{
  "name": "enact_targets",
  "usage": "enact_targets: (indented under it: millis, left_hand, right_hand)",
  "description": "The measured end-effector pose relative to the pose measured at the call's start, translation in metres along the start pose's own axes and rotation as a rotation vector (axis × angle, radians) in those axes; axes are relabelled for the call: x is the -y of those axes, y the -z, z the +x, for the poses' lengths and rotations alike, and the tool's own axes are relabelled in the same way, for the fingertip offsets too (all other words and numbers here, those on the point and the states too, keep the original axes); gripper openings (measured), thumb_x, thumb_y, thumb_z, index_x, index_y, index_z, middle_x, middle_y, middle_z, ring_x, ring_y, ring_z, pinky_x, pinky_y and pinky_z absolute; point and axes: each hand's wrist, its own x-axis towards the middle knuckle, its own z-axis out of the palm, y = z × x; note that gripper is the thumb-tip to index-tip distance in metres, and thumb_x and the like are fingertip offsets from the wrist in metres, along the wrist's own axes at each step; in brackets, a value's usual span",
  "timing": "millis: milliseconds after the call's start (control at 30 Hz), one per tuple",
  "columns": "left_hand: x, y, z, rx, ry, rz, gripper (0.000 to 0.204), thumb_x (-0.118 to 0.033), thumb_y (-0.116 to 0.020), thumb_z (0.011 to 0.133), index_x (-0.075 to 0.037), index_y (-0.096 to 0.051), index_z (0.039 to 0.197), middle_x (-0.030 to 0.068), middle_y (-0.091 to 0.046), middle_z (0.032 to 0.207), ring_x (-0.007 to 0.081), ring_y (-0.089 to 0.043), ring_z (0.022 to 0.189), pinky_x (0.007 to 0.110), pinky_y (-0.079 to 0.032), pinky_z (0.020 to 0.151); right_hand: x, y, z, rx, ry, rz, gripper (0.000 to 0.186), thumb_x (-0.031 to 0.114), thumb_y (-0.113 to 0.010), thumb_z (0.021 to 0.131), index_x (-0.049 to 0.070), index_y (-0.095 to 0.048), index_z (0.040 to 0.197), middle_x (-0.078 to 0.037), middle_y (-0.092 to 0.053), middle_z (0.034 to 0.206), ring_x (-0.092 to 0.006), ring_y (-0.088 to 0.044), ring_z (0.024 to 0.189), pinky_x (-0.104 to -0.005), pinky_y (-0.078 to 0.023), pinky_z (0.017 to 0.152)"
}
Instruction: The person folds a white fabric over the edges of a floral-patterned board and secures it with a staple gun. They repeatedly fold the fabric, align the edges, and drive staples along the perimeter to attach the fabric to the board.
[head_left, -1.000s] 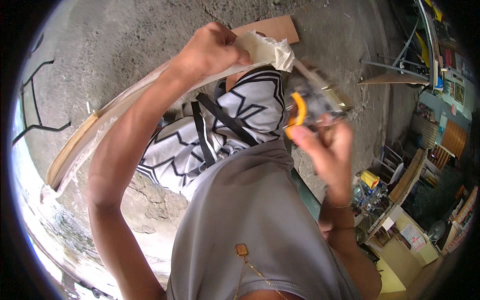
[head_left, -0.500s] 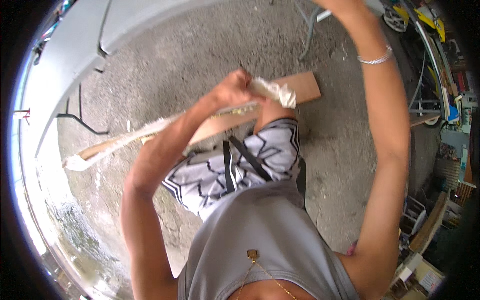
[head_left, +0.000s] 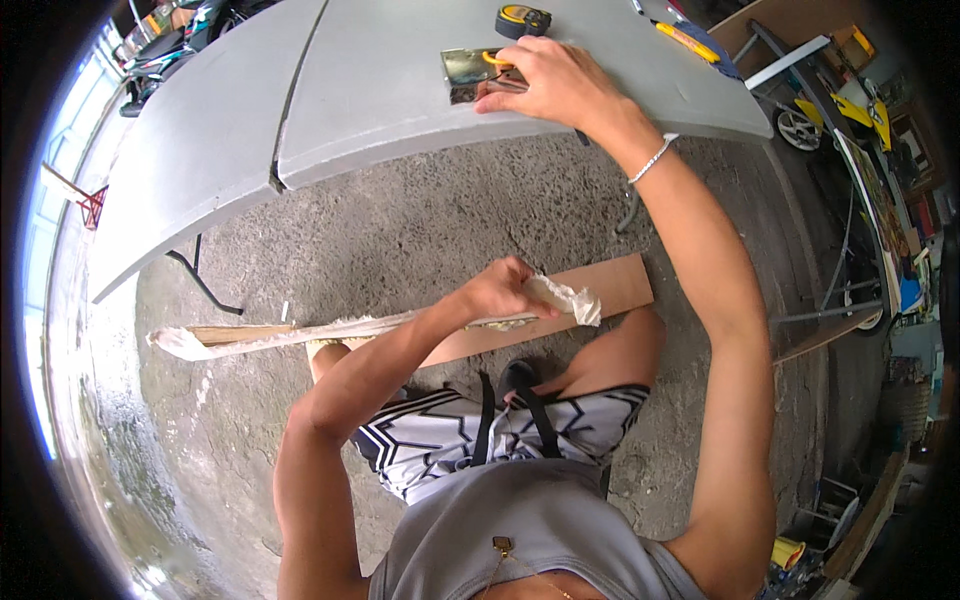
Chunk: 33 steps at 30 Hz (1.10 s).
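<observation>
My left hand (head_left: 503, 288) is closed around one end of a long, narrow strip wrapped in crumpled whitish material (head_left: 375, 327). The strip slants away to the left, where bare wood shows near its far end. Under it, a flat light-brown board (head_left: 610, 284) lies by my legs. On the grey table, my right hand (head_left: 560, 85) has its thumb and fingers around a shiny, box-shaped metal piece (head_left: 465, 70). A bit of yellow shows at the fingertips; I cannot tell what it belongs to. The palm hides the metal piece's right end.
A yellow-and-black tape measure (head_left: 523, 20) sits just beyond my right hand. Farther right on the table is a yellow utility knife (head_left: 688, 42) by a dark blue cloth (head_left: 712, 50). The table's front edge (head_left: 400, 145) crosses ahead of me, above the rough concrete floor (head_left: 420, 210).
The view has tilted up, bringing the tabletop into sight. My right hand, cut off at the top edge before, now shows at the metal piece. My left hand still grips the wrapped strip.
</observation>
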Motion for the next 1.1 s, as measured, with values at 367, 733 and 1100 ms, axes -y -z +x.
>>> enact_targets:
  millis: [367, 733, 1100]
  left_hand:
    - [0.01, -0.007, 0.008, 0.013, -0.156, -0.041, 0.04, -0.036, -0.083, 0.064, -0.002, -0.07, 0.081, 0.0088, -0.067, 0.068, 0.0146, -0.06, 0.064, 0.033, -0.047, 0.06]
    - [0.027, 0.004, -0.004, -0.313, -0.547, 0.205, 0.045, -0.042, -0.079, 0.068, -0.002, -0.066, 0.082, 0.0134, -0.063, 0.065, 0.0318, -0.062, 0.061, 0.04, -0.045, 0.055]
    - [0.097, 0.102, -0.198, -0.429, 0.328, 0.872, 0.045, -0.051, -0.079, 0.059, -0.015, -0.071, 0.085, 0.0106, -0.067, 0.074, 0.0307, -0.065, 0.075, 0.041, -0.05, 0.064]
  right_hand:
    - [0.04, -0.012, 0.025, -0.378, 0.199, 0.036, 0.043, 0.043, -0.069, 0.077, 0.002, -0.065, 0.093, -0.012, -0.063, 0.091, -0.0297, -0.06, 0.09, -0.0398, -0.045, 0.084]
    - [0.094, -0.033, -0.213, -0.046, -0.449, 0.895, 0.041, 0.017, -0.079, 0.07, -0.002, -0.062, 0.102, -0.01, -0.067, 0.093, -0.0194, -0.064, 0.085, -0.0343, -0.05, 0.077]
    - [0.095, -0.059, -0.248, 0.055, -0.604, 1.063, 0.022, 0.009, -0.077, 0.072, -0.005, -0.064, 0.083, -0.004, -0.064, 0.072, -0.0073, -0.054, 0.067, -0.0259, -0.045, 0.061]
